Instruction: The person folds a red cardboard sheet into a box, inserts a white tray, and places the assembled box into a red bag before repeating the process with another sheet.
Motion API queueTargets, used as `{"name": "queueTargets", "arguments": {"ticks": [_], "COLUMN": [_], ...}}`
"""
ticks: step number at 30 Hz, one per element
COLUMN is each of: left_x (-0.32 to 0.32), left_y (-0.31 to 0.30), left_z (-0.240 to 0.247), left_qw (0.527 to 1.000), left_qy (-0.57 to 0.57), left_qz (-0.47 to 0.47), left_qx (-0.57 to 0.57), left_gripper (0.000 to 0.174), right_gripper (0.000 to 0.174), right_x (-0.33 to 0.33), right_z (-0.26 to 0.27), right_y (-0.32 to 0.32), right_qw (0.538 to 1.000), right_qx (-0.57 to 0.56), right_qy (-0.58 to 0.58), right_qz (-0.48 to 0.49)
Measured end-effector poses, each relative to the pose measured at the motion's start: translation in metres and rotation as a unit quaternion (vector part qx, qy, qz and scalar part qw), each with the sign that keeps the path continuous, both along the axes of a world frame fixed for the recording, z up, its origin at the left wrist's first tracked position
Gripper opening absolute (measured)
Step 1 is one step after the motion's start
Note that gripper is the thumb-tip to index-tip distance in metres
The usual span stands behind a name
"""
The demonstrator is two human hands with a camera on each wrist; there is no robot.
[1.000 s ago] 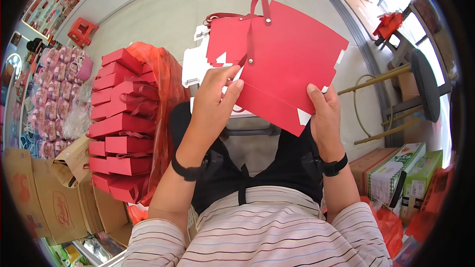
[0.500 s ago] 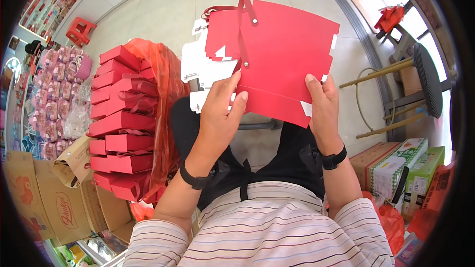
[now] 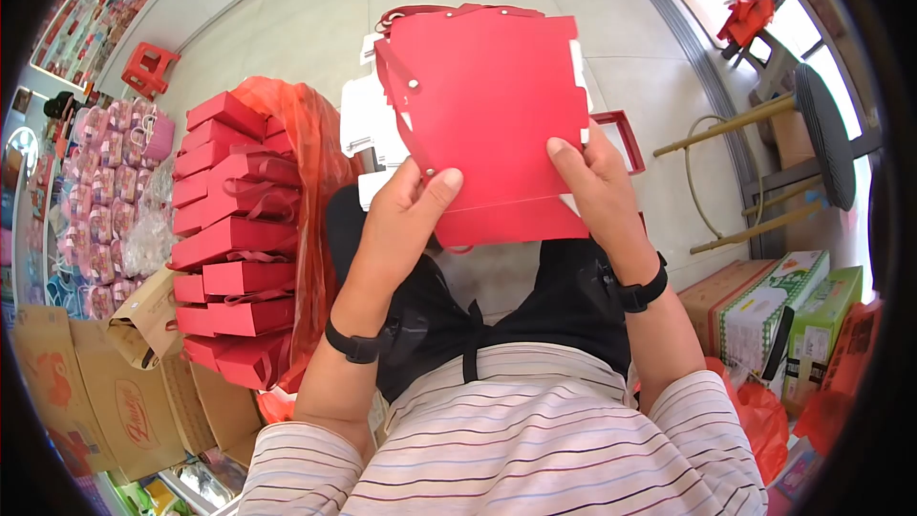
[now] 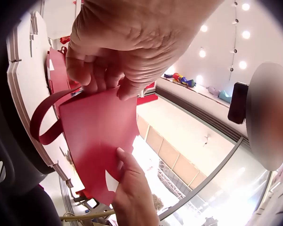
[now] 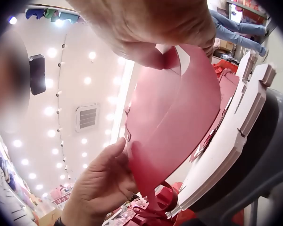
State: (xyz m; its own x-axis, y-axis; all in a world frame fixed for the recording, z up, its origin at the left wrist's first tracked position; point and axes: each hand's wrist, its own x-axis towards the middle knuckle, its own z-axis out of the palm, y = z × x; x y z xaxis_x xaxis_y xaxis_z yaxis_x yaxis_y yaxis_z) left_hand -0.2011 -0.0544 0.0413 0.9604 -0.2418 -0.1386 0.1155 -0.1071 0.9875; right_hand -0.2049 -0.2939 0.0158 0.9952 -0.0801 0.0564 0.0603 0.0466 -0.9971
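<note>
A flat red card box blank (image 3: 497,115), creased near its lower edge, is held up over the lap by both hands. Thumb and fingers of the left hand (image 3: 406,215) pinch its lower left corner. The right hand (image 3: 607,191) grips the right edge, thumb on the front face and fingers behind. A red ribbon handle (image 4: 43,115), fixed with metal rivets, loops from the blank's side. White flat blanks (image 3: 363,115) lie beneath and to the left, largely covered by the red one. In the right wrist view the blank (image 5: 174,108) bows slightly between the hands.
Finished red boxes (image 3: 244,239) are stacked at the left beside an orange-red plastic bag (image 3: 320,172). A stool (image 3: 823,139) stands at the right, above several cartons (image 3: 764,315). Brown cardboard (image 3: 134,401) lies at lower left; a red plastic stool (image 3: 148,69) stands farther back.
The red blank has moved left and turned to sit straighter, its ribbon handle swinging down along the left side. Both hands have shifted left with it, keeping hold. A red frame-like edge now shows at right.
</note>
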Motion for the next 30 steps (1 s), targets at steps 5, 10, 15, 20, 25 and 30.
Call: {"name": "queueTargets", "arguments": {"ticks": [5, 10, 15, 20, 25, 30], "left_x": [0.006, 0.015, -0.002, -0.006, -0.005, 0.006], "left_y": [0.005, -0.007, -0.038, -0.036, -0.028, 0.021], "left_z": [-0.014, -0.012, -0.026, -0.038, -0.039, 0.009], "left_qw": [0.983, 0.934, 0.948, 0.968, 0.985, 0.996], "left_qy": [0.011, -0.054, 0.004, 0.058, 0.116, -0.057], "left_qz": [0.065, 0.091, 0.023, -0.012, -0.003, 0.038], "left_qx": [-0.174, -0.342, -0.317, -0.245, -0.131, 0.053], "left_gripper": [0.038, 0.041, 0.037, 0.038, 0.033, 0.032], "right_gripper": [0.049, 0.064, 0.073, 0.059, 0.035, 0.033], "right_x": [0.010, 0.009, 0.005, 0.003, 0.005, 0.011], "right_z": [0.004, 0.005, 0.012, 0.015, -0.001, -0.006], "right_y": [-0.004, -0.003, 0.015, 0.017, 0.006, -0.018], "right_qw": [0.997, 0.995, 0.977, 0.973, 0.983, 0.983], "right_qx": [-0.030, 0.086, 0.200, 0.220, 0.183, 0.182], "right_qy": [-0.052, 0.033, 0.050, 0.032, 0.000, -0.020], "right_qz": [-0.045, -0.036, 0.051, 0.063, 0.020, -0.008]}}
